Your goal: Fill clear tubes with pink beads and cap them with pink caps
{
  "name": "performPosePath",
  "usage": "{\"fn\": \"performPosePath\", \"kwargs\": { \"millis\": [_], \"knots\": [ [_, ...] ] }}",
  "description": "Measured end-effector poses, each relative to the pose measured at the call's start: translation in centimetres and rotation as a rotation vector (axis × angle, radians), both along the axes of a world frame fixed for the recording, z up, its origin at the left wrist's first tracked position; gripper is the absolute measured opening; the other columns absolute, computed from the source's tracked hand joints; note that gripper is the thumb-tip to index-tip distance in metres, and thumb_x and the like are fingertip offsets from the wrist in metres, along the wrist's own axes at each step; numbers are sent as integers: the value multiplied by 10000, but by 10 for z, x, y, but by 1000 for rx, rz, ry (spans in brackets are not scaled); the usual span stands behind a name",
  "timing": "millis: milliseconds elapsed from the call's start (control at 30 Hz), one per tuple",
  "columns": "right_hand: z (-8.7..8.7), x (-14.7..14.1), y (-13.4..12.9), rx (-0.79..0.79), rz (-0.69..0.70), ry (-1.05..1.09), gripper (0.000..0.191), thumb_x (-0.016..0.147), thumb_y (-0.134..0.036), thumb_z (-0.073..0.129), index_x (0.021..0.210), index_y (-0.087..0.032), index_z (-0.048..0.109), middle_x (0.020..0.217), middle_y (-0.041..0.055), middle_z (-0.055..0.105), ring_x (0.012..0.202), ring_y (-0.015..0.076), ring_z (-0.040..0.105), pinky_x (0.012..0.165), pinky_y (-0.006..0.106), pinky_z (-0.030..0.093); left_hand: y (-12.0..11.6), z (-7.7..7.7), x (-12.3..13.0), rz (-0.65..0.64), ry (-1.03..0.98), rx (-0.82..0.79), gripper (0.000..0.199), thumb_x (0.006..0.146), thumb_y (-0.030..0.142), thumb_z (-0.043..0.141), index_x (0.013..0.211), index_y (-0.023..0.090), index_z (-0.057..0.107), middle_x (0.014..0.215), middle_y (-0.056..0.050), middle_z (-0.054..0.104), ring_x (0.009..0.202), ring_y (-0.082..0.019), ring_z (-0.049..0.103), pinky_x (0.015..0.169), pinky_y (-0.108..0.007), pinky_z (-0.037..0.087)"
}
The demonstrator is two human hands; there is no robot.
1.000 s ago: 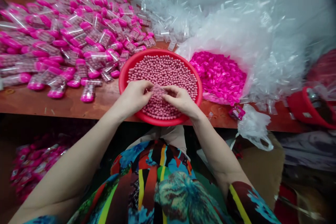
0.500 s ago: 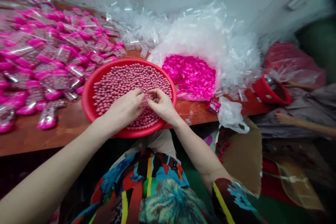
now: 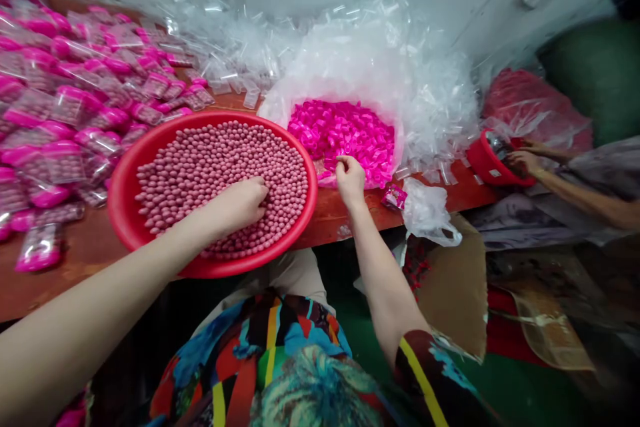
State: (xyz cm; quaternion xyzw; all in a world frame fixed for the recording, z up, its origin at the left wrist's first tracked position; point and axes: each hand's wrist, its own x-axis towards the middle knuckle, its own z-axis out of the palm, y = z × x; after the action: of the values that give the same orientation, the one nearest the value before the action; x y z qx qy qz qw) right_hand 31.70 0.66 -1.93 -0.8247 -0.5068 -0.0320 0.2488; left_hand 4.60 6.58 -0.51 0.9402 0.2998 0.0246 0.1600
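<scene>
A: Nearest stuff first?
B: Red basin (image 3: 120,197) on the counter (image 3: 85,287), full of pink beads (image 3: 215,153). Near rim seems to jut past the edge. Left forearm (image 3: 130,300) crosses that rim, so if it leans hard the basin could tip & dump beads, imo.
A: Left hand (image 3: 243,203)?
B: Over the beads, fingers curled in. Tips hidden, so can't tell if they're pinching anything. A quick scoop might flick a few out.
A: & the right hand (image 3: 350,179)?
B: Just past basin's R side, at near edge of the bright pink pcs (image 3: 350,127). Fingers curled too; can't tell what's in them, if anything. Pcs sit in an open whitish bag (image 3: 360,67); a snag on its lip could drag some out.
A: Further back?
B: Filled pink-ended containers (image 3: 65,113) heaped on L; bumping the basin into them could shift the pile. Loose clear tubes (image 3: 220,47) behind, might slide if nudged. Far R, co-worker's hands (image 3: 524,163) at a red bucket (image 3: 485,160), well apart, low risk prob.
</scene>
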Motion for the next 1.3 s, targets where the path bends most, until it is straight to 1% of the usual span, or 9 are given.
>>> {"fn": "performPosePath", "kwargs": {
  "millis": [167, 300, 400, 600, 700, 800, 967, 1067, 1300],
  "knots": [
    [-17, 24, 24, -273, -15, -116, 357, 985, -131, 443, 1182, -105, 740, 1246, 207, 711, 1255, 323, 581, 1091, 443, 441, 2, 5, 8, 150, -331, -429, 144, 807, 317, 688, 839, 178, 703, 850, -55, 717, 802, -235, 655, 751, -317, 492],
    [-20, 19, 29, -370, -23, -182, 386, 969, -64, 417, 1215, -65, 715, 1249, 262, 689, 1244, 359, 593, 1031, 473, 466, -9, 18, -12, 223, -705, -845, 368, 776, 407, 775, 1062, 178, 746, 1073, -59, 756, 1030, -245, 675, 965, -361, 505],
    [-18, 21, 26, -388, -32, -216, 339, 968, -41, 447, 1177, -22, 714, 1262, 306, 661, 1183, 347, 638, 974, 443, 485, -21, 28, -30, 245, -830, -1118, 334, 812, 377, 793, 1059, 158, 746, 1107, -91, 744, 1075, -244, 670, 1007, -392, 515],
    [-15, 23, 22, -371, -24, -277, 276, 993, -39, 462, 1085, -7, 721, 1162, 293, 678, 1020, 242, 692, 899, 378, 466, -43, 33, -48, 297, -1120, -1622, 225, 917, 218, 651, 1120, 137, 707, 1057, -145, 744, 1029, -300, 729, 863, -463, 614],
    [-13, 19, 20, -371, -35, -308, 240, 949, -38, 499, 1043, -21, 720, 1139, 284, 679, 988, 282, 698, 868, 410, 486, -52, 29, -54, 316, -1213, -1684, 195, 935, 199, 610, 1098, 136, 695, 994, -135, 754, 1001, -306, 750, 842, -460, 629],
    [-6, 11, 16, -323, -36, -343, 254, 938, -85, 503, 1093, -26, 696, 1177, 284, 665, 1058, 328, 667, 873, 435, 495, -58, 23, -59, 372, -1230, -1668, 208, 962, 255, 574, 1053, 116, 699, 925, -139, 750, 917, -292, 764, 715, -365, 632],
    [19, -25, 3, 15, 46, -376, 248, 959, -228, 477, 1059, -111, 671, 1085, 185, 695, 1075, 325, 598, 938, 463, 463, -60, 18, -60, 469, -1235, -1641, 287, 996, 317, 502, 987, 115, 706, 833, -118, 724, 737, -223, 729, 545, -260, 554],
    [38, -64, -8, 174, 223, -312, 233, 940, -257, 504, 1078, -147, 656, 993, 141, 702, 960, 297, 611, 926, 471, 453, -61, 20, -56, 537, -1257, -1578, 384, 1028, 405, 467, 982, 114, 712, 806, -117, 713, 701, -199, 698, 507, -234, 507],
    [69, -135, -24, 16, 944, 83, 127, 1002, -251, 572, 1010, -218, 695, 1089, 74, 725, 1081, 228, 647, 978, 391, 448, -64, 26, -50, 692, -1206, -1478, 552, 1004, 625, 480, 834, 137, 675, 669, -53, 625, 477, -104, 501, 385, -186, 335]
  ]
}}
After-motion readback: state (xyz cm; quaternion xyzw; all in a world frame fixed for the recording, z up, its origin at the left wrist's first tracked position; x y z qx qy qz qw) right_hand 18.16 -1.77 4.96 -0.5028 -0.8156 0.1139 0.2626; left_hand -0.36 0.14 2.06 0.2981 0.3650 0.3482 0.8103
